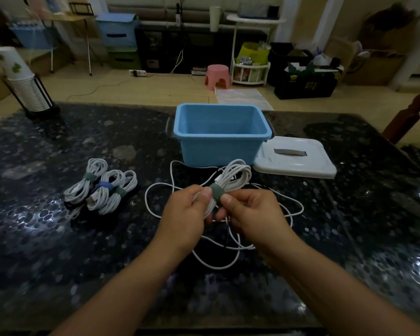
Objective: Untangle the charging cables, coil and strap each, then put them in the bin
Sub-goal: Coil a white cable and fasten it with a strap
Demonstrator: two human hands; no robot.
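Note:
I hold a coiled white cable (235,175) above the table's middle, with a green strap (216,191) wrapped round its waist. My left hand (187,209) grips the coil just left of the strap. My right hand (250,209) pinches the strap from the right. Under my hands lies a loose white cable (160,187) in wide loops. Three strapped white coils (102,190) lie together at the left, two with green straps and one with a blue strap. The blue bin (222,135) stands open behind the loose cable, nothing visible inside.
The bin's white lid (298,158) lies flat to the right of the bin. A black stand with stacked paper cups (29,90) is at the table's far left corner. The dark speckled table (58,251) runs to the frame's bottom edge.

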